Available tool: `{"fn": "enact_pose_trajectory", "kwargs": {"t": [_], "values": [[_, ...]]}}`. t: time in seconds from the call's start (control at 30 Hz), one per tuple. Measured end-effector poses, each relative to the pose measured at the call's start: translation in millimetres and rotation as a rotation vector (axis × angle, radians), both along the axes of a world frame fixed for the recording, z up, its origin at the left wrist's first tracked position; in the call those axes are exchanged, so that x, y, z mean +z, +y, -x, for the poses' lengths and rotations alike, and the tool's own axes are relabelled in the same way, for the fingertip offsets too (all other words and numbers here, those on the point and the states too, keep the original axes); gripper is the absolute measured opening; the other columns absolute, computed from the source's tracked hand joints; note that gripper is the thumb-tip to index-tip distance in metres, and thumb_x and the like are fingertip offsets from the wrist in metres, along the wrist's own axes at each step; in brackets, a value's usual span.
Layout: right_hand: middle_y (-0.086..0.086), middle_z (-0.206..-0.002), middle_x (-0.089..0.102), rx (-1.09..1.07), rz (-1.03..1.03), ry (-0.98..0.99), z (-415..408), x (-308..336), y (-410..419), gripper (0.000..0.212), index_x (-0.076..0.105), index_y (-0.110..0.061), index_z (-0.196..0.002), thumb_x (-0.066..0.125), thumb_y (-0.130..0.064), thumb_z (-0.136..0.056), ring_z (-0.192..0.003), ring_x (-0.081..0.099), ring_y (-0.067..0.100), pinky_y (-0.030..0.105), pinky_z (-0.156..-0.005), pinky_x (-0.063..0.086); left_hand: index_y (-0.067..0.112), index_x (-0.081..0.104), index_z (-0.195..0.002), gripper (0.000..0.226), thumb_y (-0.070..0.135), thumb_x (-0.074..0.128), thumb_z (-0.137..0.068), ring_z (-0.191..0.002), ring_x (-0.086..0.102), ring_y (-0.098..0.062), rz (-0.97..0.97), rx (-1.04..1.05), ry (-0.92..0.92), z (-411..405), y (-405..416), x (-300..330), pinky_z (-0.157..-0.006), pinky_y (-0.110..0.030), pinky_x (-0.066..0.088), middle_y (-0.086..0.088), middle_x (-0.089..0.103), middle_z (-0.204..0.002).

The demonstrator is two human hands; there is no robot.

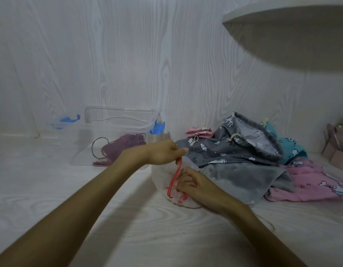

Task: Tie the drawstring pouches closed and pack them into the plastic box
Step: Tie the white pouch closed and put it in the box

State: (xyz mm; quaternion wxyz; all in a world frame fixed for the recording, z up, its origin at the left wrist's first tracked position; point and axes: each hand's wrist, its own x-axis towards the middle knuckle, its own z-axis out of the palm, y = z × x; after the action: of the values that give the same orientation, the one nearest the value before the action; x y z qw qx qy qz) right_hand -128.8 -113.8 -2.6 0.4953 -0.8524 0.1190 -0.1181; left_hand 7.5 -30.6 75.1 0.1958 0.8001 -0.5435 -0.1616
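white pouch (163,178) flat on bench (51,189), in front of pile, between both hands. red drawstring (175,177) runs from its gathered mouth up to left hand (163,152). left grip pinched on upper end of drawstring. right hand (193,183) rests on pouch mouth, fingers curled round lower cord. clear plastic box (112,135) to left, near wall, blue latches, maroon pouch (122,146) inside. pile of pouches (253,151) to right: grey, pink, teal.
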Motion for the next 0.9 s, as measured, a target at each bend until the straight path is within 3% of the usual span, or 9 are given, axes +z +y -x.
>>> {"fn": "enact_pose_trajectory", "kwargs": {"t": [0.07, 0.17, 0.23, 0.33, 0.4, 0.47, 0.6, 0.8, 0.9], "values": [[-0.009, -0.097, 0.072, 0.021, -0.020, -0.025, -0.5, 0.3, 2.4, 0.011, 0.066, -0.026, -0.097, 0.060, -0.029, -0.090, -0.095, 0.065, 0.003, 0.023, -0.090, 0.049, 0.015, 0.045, -0.058, 0.050, 0.040, 0.035, -0.100, -0.064, 0.039, -0.017, -0.043, -0.036, -0.009, 0.9, -7.3, -2.6, -0.066, -0.026, 0.034, -0.006, 0.041, -0.068], [-0.019, -0.068, 0.068, 0.024, -0.194, -0.067, 1.5, 10.0, 3.0, 0.019, 0.069, -0.017, -0.104, 0.053, -0.020, -0.095, -0.060, 0.062, -0.007, 0.006, -0.059, 0.044, 0.015, 0.033, -0.055, 0.050, 0.036, 0.037, -0.101, -0.049, 0.028, -0.012, 0.008, -0.054, 0.009, 4.0, -8.6, -7.5, -0.050, -0.019, 0.029, 0.000, 0.030, -0.054], [-0.017, -0.046, 0.051, 0.029, -0.287, -0.089, 2.3, 11.7, 1.0, 0.017, 0.071, -0.016, -0.090, 0.057, -0.025, -0.092, -0.042, 0.047, -0.002, 0.007, -0.044, 0.032, 0.014, 0.036, -0.054, 0.052, 0.034, 0.037, -0.101, -0.042, 0.031, -0.008, 0.046, -0.073, 0.062, 4.0, -9.1, -14.9, -0.048, -0.015, 0.032, 0.001, 0.036, -0.049], [-0.014, -0.040, 0.044, -0.029, -0.336, -0.125, -2.8, 6.6, 1.6, 0.033, 0.069, -0.021, -0.059, 0.059, -0.024, -0.090, -0.038, 0.038, -0.001, 0.008, -0.042, 0.029, 0.009, 0.048, -0.061, 0.046, 0.031, 0.038, -0.101, -0.054, 0.043, -0.012, 0.143, -0.061, 0.057, 7.5, -4.2, -17.4, -0.061, -0.027, 0.041, -0.005, 0.046, -0.059], [-0.014, -0.042, 0.049, -0.124, -0.308, -0.119, -6.6, -0.4, -0.7, 0.041, 0.067, -0.023, -0.052, 0.058, -0.016, -0.092, -0.041, 0.042, -0.001, 0.008, -0.043, 0.031, 0.000, 0.059, -0.080, 0.038, 0.025, 0.039, -0.101, -0.073, 0.054, -0.023, 0.382, 0.033, -0.065, 6.1, -0.6, -18.6, -0.074, -0.038, 0.045, -0.013, 0.059, -0.077], [-0.008, -0.058, 0.065, -0.177, -0.325, -0.125, -8.7, -3.1, -3.4, 0.025, 0.073, -0.016, -0.069, 0.061, -0.018, -0.090, -0.054, 0.055, 0.001, 0.011, -0.056, 0.043, 0.007, 0.060, -0.088, 0.031, 0.029, 0.041, -0.099, -0.079, 0.059, -0.022, 0.555, 0.234, -0.094, 6.2, 12.5, -18.8, -0.073, -0.035, 0.046, -0.004, 0.063, -0.084], [0.011, -0.080, 0.063, -0.252, -0.347, -0.197, -9.8, -3.4, -4.8, 0.025, 0.073, 0.001, -0.087, 0.067, -0.023, -0.086, -0.076, 0.055, 0.018, 0.029, -0.074, 0.044, 0.020, 0.064, -0.090, 0.004, 0.021, 0.066, -0.086, -0.063, 0.056, -0.004, 0.164, 0.117, 0.272, 14.7, 38.4, -29.3, -0.047, -0.008, 0.038, 0.002, 0.067, -0.084], [0.008, -0.079, 0.070, -0.366, -0.360, -0.325, -12.0, -1.2, -1.5, 0.015, 0.072, -0.009, -0.077, 0.071, -0.023, -0.082, -0.074, 0.062, 0.015, 0.028, -0.073, 0.052, 0.025, 0.073, -0.066, 0.027, 0.042, 0.064, -0.084, -0.051, 0.043, -0.006, 0.158, 0.144, 0.176, 17.0, 31.3, -51.1, -0.057, -0.022, 0.037, 0.009, 0.055, -0.053], [0.012, -0.076, 0.067, -0.420, -0.410, -0.354, -10.7, 2.6, -2.3, 0.018, 0.072, -0.008, -0.076, 0.071, -0.025, -0.081, -0.068, 0.062, 0.018, 0.028, -0.057, 0.053, 0.036, 0.076, -0.079, 0.011, 0.041, 0.067, -0.082, -0.064, 0.061, -0.002, 0.327, 0.226, 0.149, 19.0, 24.2, -65.3, -0.067, -0.026, 0.047, 0.017, 0.071, -0.068]]}}
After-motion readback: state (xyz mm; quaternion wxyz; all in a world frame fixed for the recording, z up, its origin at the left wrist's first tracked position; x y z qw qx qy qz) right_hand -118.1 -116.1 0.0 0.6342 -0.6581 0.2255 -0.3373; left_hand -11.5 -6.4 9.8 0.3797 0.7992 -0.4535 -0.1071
